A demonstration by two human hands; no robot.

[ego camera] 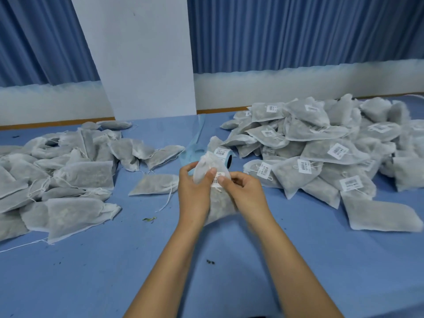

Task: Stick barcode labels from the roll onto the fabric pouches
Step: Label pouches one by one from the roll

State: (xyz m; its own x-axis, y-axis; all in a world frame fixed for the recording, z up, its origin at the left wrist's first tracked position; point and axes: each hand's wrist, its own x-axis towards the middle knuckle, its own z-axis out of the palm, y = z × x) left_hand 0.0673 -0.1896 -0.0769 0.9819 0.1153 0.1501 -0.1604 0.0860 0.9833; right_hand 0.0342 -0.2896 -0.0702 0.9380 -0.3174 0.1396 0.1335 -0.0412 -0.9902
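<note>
Heaped at the left edge of the worktop (298, 260), unlabelled pouches (57, 175) of thin white non-woven fabric, drawstrings trailing, dark loose filling showing through. Just right of them, one stray pouch (156, 184) lying flat.

At mid-worktop, toward the near edge, left hand (195, 187) clasping the held pouch (220, 207) from behind, thumb across its front. Right hand (243, 187) pinching the same pouch, thumb pressed on the barcode label (217, 179) near the gathered neck.

Just behind the hands, the label roll (226, 154) on its side (blue backing strip (195, 143) curling off toward the far edge). Spread out to the right edge, labelled pouches (321, 157), many showing a small white sticker.

Likely light, soft and limp in handling, filling shifting under pressure. Best supported from behind with flat fingers so the sticker meets a taut patch. Label paper thin and apt to crease, safest taken by its edges. Fabric fuzzy-looking, so firm rubbing probably needed for adhesion.
</note>
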